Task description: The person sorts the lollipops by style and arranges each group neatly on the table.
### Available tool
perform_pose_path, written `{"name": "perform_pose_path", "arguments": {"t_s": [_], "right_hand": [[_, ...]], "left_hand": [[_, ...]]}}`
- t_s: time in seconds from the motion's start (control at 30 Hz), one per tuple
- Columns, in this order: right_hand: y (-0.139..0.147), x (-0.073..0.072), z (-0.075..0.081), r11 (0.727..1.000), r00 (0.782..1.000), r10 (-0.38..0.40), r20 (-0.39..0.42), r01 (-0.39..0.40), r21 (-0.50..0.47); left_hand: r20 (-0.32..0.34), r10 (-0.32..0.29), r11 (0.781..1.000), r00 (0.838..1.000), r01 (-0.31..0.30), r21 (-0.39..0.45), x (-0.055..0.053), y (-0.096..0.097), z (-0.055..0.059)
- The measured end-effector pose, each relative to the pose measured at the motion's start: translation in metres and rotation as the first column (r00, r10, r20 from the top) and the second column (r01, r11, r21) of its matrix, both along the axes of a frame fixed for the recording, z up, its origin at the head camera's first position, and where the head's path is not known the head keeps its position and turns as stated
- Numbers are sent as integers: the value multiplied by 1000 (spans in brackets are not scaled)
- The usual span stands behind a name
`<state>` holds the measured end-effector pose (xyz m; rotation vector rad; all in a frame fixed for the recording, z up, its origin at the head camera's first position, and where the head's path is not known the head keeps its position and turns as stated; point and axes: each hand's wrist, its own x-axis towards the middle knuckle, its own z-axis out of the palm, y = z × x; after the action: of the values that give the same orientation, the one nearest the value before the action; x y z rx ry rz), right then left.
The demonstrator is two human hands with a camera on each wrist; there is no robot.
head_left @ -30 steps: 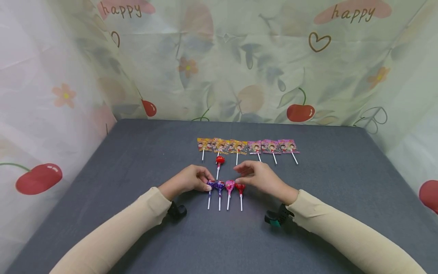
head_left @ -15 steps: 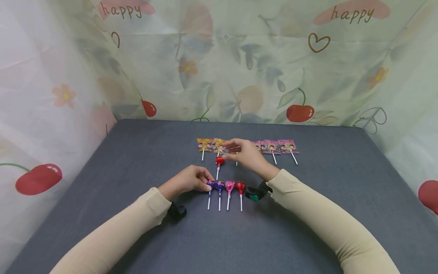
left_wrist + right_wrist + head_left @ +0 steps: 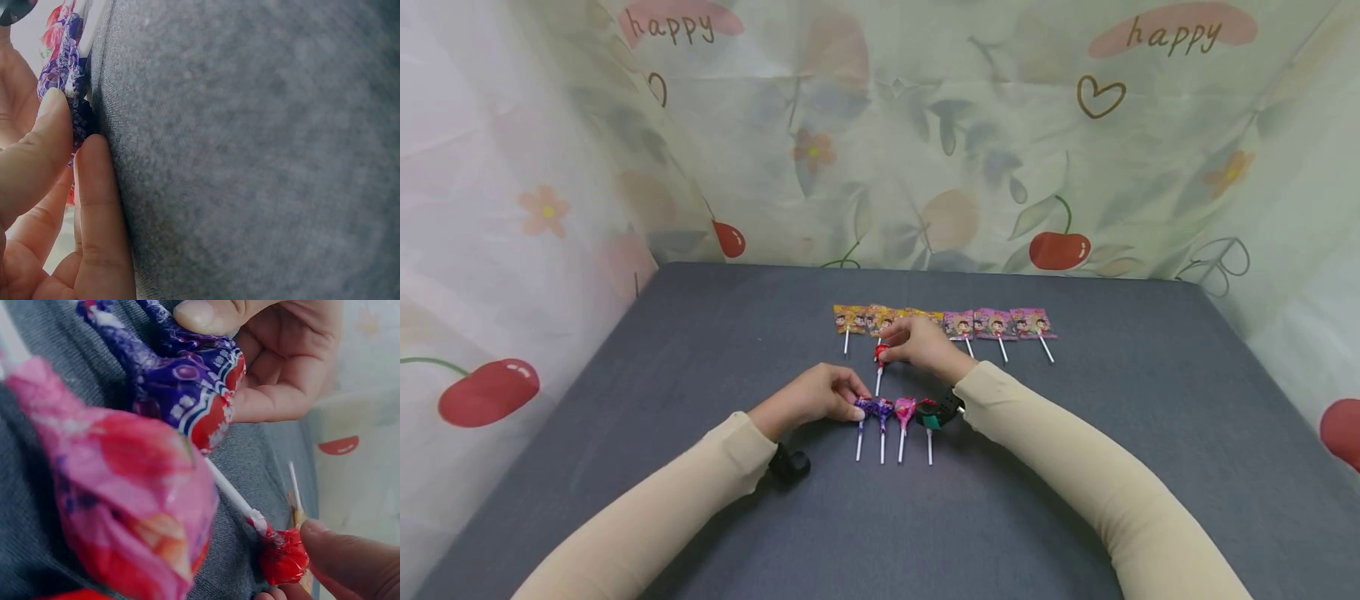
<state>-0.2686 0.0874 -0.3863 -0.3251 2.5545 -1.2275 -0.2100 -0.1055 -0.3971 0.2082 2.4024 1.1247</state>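
Observation:
My left hand [image 3: 822, 393] pinches the wrapped head of the leftmost purple lollipop [image 3: 860, 429] between thumb and fingers. Another purple lollipop [image 3: 883, 417] and a pink one [image 3: 903, 415] lie beside it in a row. At the row's right end the lollipop's stick [image 3: 930, 447] shows, its head hidden behind the right wrist camera. Farther back, my right hand [image 3: 923, 346] grips a red lollipop [image 3: 282, 557] by its head, thumb on one side and fingers on the other. Its white stick [image 3: 878, 383] points toward the near row.
Along the back of the grey table [image 3: 760, 317] runs a row of flat-packed lollipops, orange packets [image 3: 850, 319] on the left and pink packets [image 3: 1032, 323] on the right. The right hand partly covers some orange ones. A printed curtain [image 3: 895, 150] hangs behind and at both sides.
My right hand has left the red lollipop at the near row's right end, moved back and left, and taken hold of the separate red lollipop. My left hand has stayed put.

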Motion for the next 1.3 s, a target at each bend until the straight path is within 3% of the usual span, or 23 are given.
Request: {"name": "perform_pose_path", "arguments": {"t_s": [0.37,0.63,0.77,1.0,1.3], "right_hand": [[-6,-1,1,994,999,27,-46,-22,104],[-7,-1,2,992,998,21,-62,-13,128],[-6,-1,6,994,999,1,-49,4,108],[1,0,24,997,997,-71,33,71,-23],[25,9,45,987,998,-49,50,56,-152]], "left_hand": [[16,21,1000,1000,-21,-1,0,1,0],[22,23,1000,1000,-23,4,1,1,0],[24,25,1000,999,-25,-3,0,1,0],[36,28,1000,999,-28,-5,-1,1,0],[31,18,1000,999,-19,5,-1,1,-1]]}}
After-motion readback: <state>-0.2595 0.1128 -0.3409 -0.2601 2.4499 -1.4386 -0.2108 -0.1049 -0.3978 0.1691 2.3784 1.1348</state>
